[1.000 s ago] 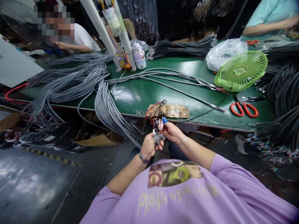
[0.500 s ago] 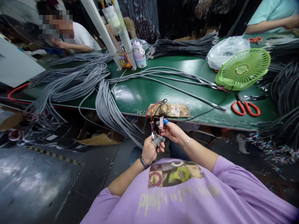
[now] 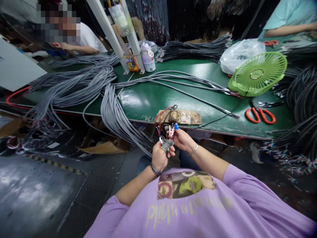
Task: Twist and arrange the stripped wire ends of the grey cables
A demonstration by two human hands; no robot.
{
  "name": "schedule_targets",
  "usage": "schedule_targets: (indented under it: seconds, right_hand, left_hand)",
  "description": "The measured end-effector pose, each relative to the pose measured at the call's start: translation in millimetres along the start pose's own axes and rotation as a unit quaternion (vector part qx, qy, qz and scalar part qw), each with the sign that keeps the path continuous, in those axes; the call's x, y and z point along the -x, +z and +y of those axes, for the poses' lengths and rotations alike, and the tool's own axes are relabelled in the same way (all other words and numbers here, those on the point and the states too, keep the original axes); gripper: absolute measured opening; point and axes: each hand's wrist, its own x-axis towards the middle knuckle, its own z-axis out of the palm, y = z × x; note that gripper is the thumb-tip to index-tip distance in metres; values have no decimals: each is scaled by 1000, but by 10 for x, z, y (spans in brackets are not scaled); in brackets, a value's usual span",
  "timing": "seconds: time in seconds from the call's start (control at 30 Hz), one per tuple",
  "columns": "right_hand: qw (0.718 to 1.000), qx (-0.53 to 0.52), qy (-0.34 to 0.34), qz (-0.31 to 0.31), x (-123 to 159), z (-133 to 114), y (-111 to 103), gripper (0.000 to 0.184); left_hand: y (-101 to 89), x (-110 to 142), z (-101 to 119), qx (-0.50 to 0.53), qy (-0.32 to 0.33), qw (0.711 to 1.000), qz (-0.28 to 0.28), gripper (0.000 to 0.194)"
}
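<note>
The left hand (image 3: pixel 159 158) and the right hand (image 3: pixel 183 140) are working close together, just off the front edge of the bench (image 3: pixel 146 107). The left hand is gripping coloured wires (image 3: pixel 159 133) near a short white sleeve (image 3: pixel 160 141); these wires are projecting upward, beyond its grey-covered thumb. The right hand is pinching a pink clip (image 3: pixel 171 131), which is standing between its blue-covered thumb and the wires. Fine contact between clip and wires is remaining too small to confirm.

A flat, rough wooden board (image 3: pixel 192 118) is lying along the bench edge, directly beyond the hands. Grey cables (image 3: pixel 115 114) are draping over the edge on the left, bounding the working space on that side. Red-handled scissors (image 3: pixel 266 116) are lying well to the right. Behind the board, a bare strip of smooth, glossy green surface is extending to a single grey cable (image 3: pixel 195 99).

A round, ribbed green plastic fan (image 3: pixel 259 74) is leaning back beside a crumpled, translucent bag (image 3: pixel 240 57).
</note>
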Motion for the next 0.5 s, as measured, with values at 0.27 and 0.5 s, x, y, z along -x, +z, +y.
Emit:
schedule_targets:
  seconds: [0.27,0.5]
  right_hand:
    - [999,-37,7,9,4,-1,45,48]
    - [994,51,38,-84,287,-9,-145,53]
  left_hand:
    - [3,-2,-24,-13,-8,1000,1,31]
    - [-72,56,-57,-25,10,1000,2,30]
